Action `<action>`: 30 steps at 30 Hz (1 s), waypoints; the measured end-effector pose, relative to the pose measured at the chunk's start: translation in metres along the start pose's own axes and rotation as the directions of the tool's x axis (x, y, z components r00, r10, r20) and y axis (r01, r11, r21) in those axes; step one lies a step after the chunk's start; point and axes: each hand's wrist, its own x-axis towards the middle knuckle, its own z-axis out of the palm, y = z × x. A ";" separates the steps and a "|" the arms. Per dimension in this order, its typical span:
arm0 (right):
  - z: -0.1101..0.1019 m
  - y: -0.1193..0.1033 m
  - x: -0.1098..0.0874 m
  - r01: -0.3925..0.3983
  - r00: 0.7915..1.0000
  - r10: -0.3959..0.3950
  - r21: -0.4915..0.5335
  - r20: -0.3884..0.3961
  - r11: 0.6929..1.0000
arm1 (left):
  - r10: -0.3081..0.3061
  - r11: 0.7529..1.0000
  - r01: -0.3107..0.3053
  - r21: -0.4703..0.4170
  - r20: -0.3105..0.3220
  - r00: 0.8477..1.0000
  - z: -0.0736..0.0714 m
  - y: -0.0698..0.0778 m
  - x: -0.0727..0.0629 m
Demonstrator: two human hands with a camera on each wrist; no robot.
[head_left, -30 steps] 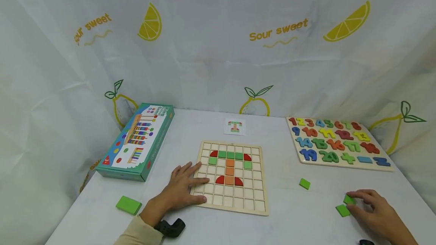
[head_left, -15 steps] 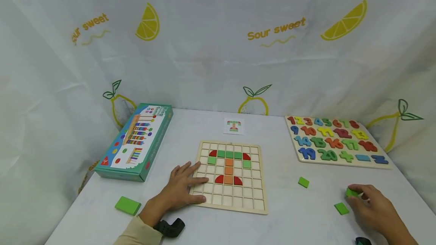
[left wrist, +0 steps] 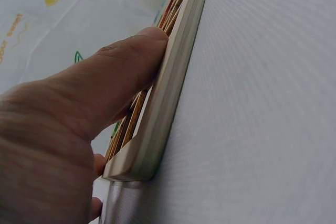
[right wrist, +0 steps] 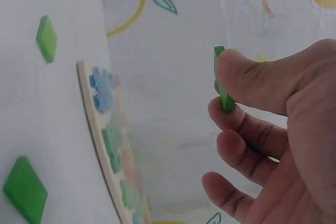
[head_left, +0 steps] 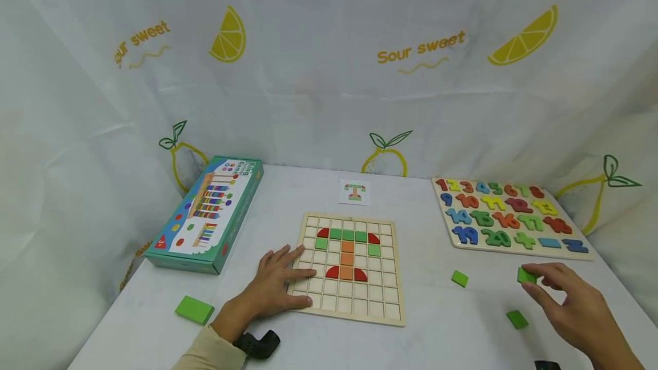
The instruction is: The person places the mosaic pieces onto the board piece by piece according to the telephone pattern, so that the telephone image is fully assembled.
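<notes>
My right hand point(head_left: 576, 307) pinches a green square tile point(right wrist: 222, 80) between thumb and fingers, lifted over the right side of the table. Two more green tiles lie below it, one nearer the front point(head_left: 517, 319) and another point(head_left: 460, 278) closer to the board. My left hand point(head_left: 275, 284) rests spread over the left edge of the wooden grid board point(head_left: 377, 313), its thumb point(left wrist: 126, 72) on the rim. Set in the board are green and orange squares and red quarter-round pieces, forming a T-like figure. Behind the board lies a small pattern card point(head_left: 354, 192) with a similar figure.
A wooden number puzzle point(head_left: 514, 249) sits at the back right. At the left stands a teal game box point(head_left: 205, 216), with a green rectangular block point(head_left: 194, 309) in front of it. A white curtain point(head_left: 308, 73) printed with lemons hangs behind the table.
My right hand has picked up the green tile from beside another one and raised it up and away from the table's front. The left hand stays in place on the board.
</notes>
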 end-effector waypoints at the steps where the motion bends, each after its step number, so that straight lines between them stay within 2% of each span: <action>1: -0.002 -0.006 0.000 0.019 1.000 -0.019 0.008 -0.011 1.000 | 0.001 1.000 -0.001 -0.001 0.001 1.000 0.000 0.000 0.000; 8: -0.014 -0.045 0.003 0.126 0.991 -0.122 0.074 -0.059 0.989 | 0.007 1.000 -0.007 0.000 0.001 1.000 0.001 0.001 -0.001; 14: -0.014 -0.077 0.009 0.227 0.972 -0.215 0.141 -0.097 0.964 | 0.008 1.000 -0.008 -0.002 0.003 1.000 0.001 -0.001 -0.001; 22: 0.008 -0.115 0.015 0.321 0.946 -0.305 0.187 -0.109 0.928 | 0.000 1.000 0.000 0.005 -0.003 1.000 0.002 -0.002 0.000; 30: 0.032 -0.143 0.019 0.404 0.915 -0.387 0.283 -0.116 0.870 | 0.001 1.000 -0.001 0.011 -0.002 1.000 0.003 -0.002 0.000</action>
